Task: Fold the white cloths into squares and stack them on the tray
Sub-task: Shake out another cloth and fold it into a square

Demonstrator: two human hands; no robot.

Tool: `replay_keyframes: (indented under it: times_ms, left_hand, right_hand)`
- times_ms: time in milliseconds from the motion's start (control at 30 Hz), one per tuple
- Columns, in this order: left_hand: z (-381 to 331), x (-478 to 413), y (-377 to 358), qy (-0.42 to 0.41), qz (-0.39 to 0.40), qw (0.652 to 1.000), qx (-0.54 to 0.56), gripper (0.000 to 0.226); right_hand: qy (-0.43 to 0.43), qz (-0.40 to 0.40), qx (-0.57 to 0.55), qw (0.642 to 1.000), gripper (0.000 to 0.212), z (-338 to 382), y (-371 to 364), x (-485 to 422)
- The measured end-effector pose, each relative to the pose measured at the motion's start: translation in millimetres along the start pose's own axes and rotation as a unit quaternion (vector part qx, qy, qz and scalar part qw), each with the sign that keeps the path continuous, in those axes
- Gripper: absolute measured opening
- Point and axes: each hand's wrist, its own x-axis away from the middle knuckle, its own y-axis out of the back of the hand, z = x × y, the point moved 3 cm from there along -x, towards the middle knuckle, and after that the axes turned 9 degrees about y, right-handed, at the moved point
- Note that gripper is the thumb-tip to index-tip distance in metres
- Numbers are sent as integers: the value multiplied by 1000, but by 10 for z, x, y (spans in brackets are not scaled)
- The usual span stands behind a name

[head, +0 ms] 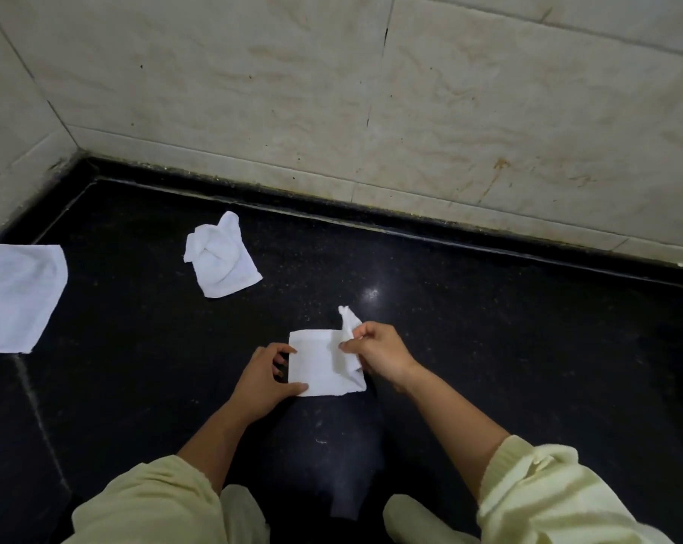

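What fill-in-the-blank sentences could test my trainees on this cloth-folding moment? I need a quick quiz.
1. The right hand pinches a raised ____ of the cloth being folded.
2. The left hand presses that cloth's ____ edge flat.
3. Beyond it, a crumpled cloth lies on the ____ counter.
4. Counting the flat cloth at the picture's left edge, ____ white cloths show.

Missing words: corner; left; black; three
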Motion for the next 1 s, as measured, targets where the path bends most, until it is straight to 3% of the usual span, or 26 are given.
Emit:
replay_keyframes:
  times_ms: [233, 467, 867, 1000]
  left_hand:
    - [46, -18, 3, -22, -2, 999, 27, 54]
    - [88, -94, 3, -12, -20, 999, 49, 19]
    - [135, -161, 18, 22, 6, 997, 80, 24]
    - [112, -144, 33, 34, 13, 995, 97, 21]
  right_hand:
    - [-40, 47, 86, 994, 14, -100, -514, -146]
    - [-53, 50, 72, 995, 10, -193, -701, -173]
    - [-51, 74, 25, 996, 10, -201, -788, -169]
    - [-49, 99, 34, 993, 20, -167, -751, -134]
